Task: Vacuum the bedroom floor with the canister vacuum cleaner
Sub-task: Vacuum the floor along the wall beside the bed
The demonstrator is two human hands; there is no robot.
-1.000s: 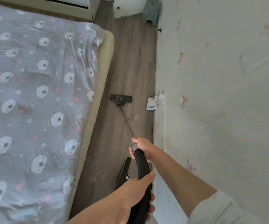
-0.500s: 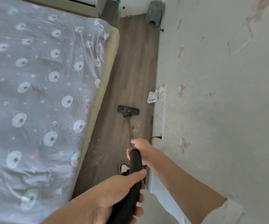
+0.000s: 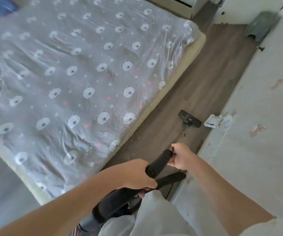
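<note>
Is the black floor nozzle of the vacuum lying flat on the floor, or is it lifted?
It seems flat. The floor nozzle lies on the wooden floor with no gap visible under it, though the image is slightly blurred.

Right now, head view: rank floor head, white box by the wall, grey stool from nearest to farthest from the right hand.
From the right hand:
1. Floor head, on the floor just ahead.
2. White box, against the wall, right of the floor head.
3. Grey stool, far end of the aisle.
</note>
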